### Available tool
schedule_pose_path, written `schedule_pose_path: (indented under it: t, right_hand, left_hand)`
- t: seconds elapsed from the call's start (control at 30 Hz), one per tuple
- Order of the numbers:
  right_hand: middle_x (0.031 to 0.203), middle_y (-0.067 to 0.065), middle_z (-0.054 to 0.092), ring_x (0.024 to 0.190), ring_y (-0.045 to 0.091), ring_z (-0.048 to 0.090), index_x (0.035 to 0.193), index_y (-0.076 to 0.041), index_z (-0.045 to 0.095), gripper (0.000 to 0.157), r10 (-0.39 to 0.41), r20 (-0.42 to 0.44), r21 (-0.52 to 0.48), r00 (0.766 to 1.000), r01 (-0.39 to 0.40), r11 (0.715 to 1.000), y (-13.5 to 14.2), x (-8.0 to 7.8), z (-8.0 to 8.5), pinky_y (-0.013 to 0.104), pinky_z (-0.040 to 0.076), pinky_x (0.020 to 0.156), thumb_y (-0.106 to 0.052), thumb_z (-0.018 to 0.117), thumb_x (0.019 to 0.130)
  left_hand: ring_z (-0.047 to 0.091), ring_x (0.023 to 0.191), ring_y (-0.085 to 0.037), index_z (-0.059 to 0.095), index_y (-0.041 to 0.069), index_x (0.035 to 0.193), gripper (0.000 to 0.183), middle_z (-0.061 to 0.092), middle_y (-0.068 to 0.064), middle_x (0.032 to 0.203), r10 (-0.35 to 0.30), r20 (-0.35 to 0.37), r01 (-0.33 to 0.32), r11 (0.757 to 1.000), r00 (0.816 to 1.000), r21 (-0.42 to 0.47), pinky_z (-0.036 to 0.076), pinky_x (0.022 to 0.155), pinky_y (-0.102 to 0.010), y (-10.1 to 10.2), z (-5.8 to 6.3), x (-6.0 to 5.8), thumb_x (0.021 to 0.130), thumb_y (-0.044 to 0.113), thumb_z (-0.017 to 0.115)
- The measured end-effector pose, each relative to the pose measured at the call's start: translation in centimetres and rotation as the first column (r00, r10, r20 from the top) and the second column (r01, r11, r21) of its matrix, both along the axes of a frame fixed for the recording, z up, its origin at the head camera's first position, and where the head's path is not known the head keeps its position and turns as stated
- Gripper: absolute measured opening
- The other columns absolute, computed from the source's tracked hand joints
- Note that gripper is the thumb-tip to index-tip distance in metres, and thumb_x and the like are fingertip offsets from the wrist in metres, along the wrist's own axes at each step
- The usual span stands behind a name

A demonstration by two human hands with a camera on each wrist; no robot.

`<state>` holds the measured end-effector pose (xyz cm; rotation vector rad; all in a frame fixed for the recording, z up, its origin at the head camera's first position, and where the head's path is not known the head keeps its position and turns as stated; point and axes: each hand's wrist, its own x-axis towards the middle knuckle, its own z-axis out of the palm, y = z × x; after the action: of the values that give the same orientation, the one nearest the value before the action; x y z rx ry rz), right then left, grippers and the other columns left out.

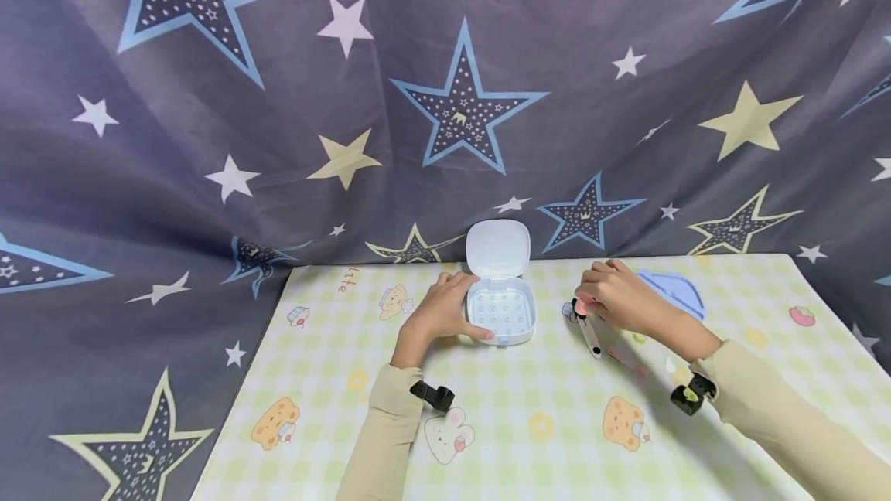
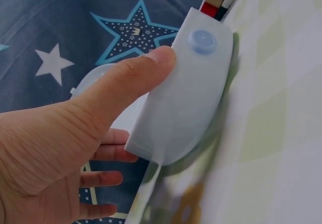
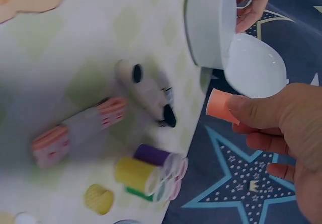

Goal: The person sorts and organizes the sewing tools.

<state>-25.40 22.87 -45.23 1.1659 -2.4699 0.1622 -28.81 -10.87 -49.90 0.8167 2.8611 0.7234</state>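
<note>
A small white box [image 1: 501,311] with its lid [image 1: 497,247] raised stands on the table; its floor carries rows of small pegs, with nothing lying on them. My left hand [image 1: 445,308] grips the box at its left side, thumb [image 2: 156,60] on the front wall beside the round blue catch [image 2: 203,42]. To the right of the box, my right hand [image 1: 612,296] pinches an orange spool of thread [image 3: 221,105] between thumb and fingers, held above the table. Below it lie white thread snips [image 3: 146,90] with black ends.
Near the snips lie a banded pink folded bundle [image 3: 80,131], several thread spools including a yellow one [image 3: 136,174], and a small yellow thimble-like piece [image 3: 98,199]. A blue flat item [image 1: 675,292] sits behind the right wrist. A star-patterned curtain [image 1: 459,199] hangs at the table's back edge.
</note>
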Motion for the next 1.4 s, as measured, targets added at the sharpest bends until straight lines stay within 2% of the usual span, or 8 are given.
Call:
schedule_pose_path:
  t: [0.1, 0.23, 0.37, 0.53, 0.73, 0.9, 1.07, 1.4]
  right_hand:
    - [0.072, -0.003, 0.056, 0.073, 0.017, 0.047, 0.071, -0.015, 0.06, 0.031, 0.008, 0.018, -0.003, 1.0, -0.008, 1.0, -0.9, -0.4, 0.5, 0.036, 0.037, 0.072, -0.001, 0.088, 0.069]
    - [0.082, 0.0, 0.064, 0.08, 0.021, 0.055, 0.079, -0.014, 0.067, 0.023, 0.016, 0.041, 0.009, 0.999, -0.016, 1.0, -2.0, -0.8, 1.1, 0.039, 0.043, 0.075, -0.001, 0.086, 0.074]
    - [0.084, 0.002, 0.065, 0.082, 0.023, 0.057, 0.082, -0.013, 0.067, 0.02, 0.023, 0.033, 0.001, 0.999, -0.023, 1.0, -3.0, -0.9, 1.5, 0.042, 0.045, 0.078, -0.003, 0.084, 0.077]
    - [0.083, 0.003, 0.065, 0.082, 0.024, 0.06, 0.082, -0.011, 0.069, 0.019, 0.034, 0.003, -0.046, 0.999, -0.034, 0.998, -4.4, -1.0, 1.3, 0.042, 0.047, 0.078, -0.01, 0.087, 0.076]
    - [0.089, 0.005, 0.068, 0.085, 0.024, 0.063, 0.096, -0.006, 0.073, 0.021, 0.031, 0.029, -0.067, 0.999, -0.029, 0.997, -5.8, -1.4, 1.0, 0.042, 0.05, 0.08, -0.017, 0.084, 0.081]
    - [0.087, 0.002, 0.069, 0.083, 0.023, 0.062, 0.094, -0.008, 0.071, 0.019, 0.049, 0.021, -0.007, 0.999, -0.049, 0.999, -6.9, -2.0, 1.4, 0.04, 0.051, 0.08, -0.022, 0.081, 0.085]
    - [0.085, 0.0, 0.066, 0.08, 0.022, 0.061, 0.094, -0.009, 0.068, 0.019, 0.078, -0.005, 0.056, 0.997, -0.077, 0.995, -8.2, -2.6, 1.9, 0.041, 0.049, 0.079, -0.025, 0.077, 0.089]
    - [0.083, -0.001, 0.065, 0.079, 0.02, 0.058, 0.094, -0.01, 0.066, 0.023, 0.074, 0.01, 0.145, 0.997, -0.075, 0.987, -9.8, -3.4, 1.5, 0.037, 0.047, 0.077, -0.031, 0.074, 0.092]
  left_hand:
    - [0.046, 0.129, -0.028, 0.048, 0.011, 0.149, 0.108, 0.055, -0.005, 0.145, 0.014, -0.002, -0.014, 1.0, 1.0, -0.013, 0.041, 0.111, -0.046, -0.2, 0.0, 0.1, 0.063, 0.058, 0.093]
    - [0.047, 0.128, -0.029, 0.048, 0.01, 0.149, 0.109, 0.056, -0.006, 0.145, 0.019, -0.001, -0.019, 1.0, 1.0, -0.018, 0.041, 0.111, -0.046, -0.4, 0.0, 0.3, 0.062, 0.058, 0.093]
    - [0.047, 0.127, -0.029, 0.047, 0.009, 0.15, 0.11, 0.055, -0.007, 0.145, 0.013, 0.007, -0.013, 1.0, 1.0, -0.014, 0.041, 0.111, -0.047, -0.5, 0.1, 0.5, 0.062, 0.057, 0.093]
    - [0.047, 0.126, -0.029, 0.047, 0.008, 0.149, 0.109, 0.055, -0.009, 0.144, -0.002, 0.023, 0.003, 1.0, 1.0, -0.019, 0.042, 0.11, -0.047, -0.5, 0.0, 0.8, 0.063, 0.056, 0.093]
    - [0.047, 0.124, -0.029, 0.049, 0.007, 0.147, 0.106, 0.056, -0.01, 0.143, -0.022, 0.0, 0.022, 1.0, 1.0, -0.009, 0.043, 0.107, -0.047, 0.3, 0.0, 0.6, 0.064, 0.054, 0.093]
    - [0.047, 0.123, -0.029, 0.049, 0.007, 0.146, 0.105, 0.055, -0.01, 0.143, -0.015, 0.012, 0.015, 1.0, 1.0, 0.01, 0.043, 0.106, -0.047, 0.9, -0.2, 0.5, 0.064, 0.055, 0.093]
    - [0.046, 0.121, -0.029, 0.048, 0.007, 0.145, 0.105, 0.054, -0.011, 0.138, 0.002, -0.013, -0.002, 1.0, 1.0, -0.019, 0.045, 0.104, -0.045, 1.0, -0.4, 0.2, 0.063, 0.056, 0.092]
    - [0.043, 0.123, -0.031, 0.044, 0.004, 0.147, 0.107, 0.048, -0.012, 0.139, 0.009, -0.011, -0.009, 0.999, 1.0, -0.039, 0.043, 0.107, -0.046, 1.0, -0.1, -0.3, 0.065, 0.054, 0.092]
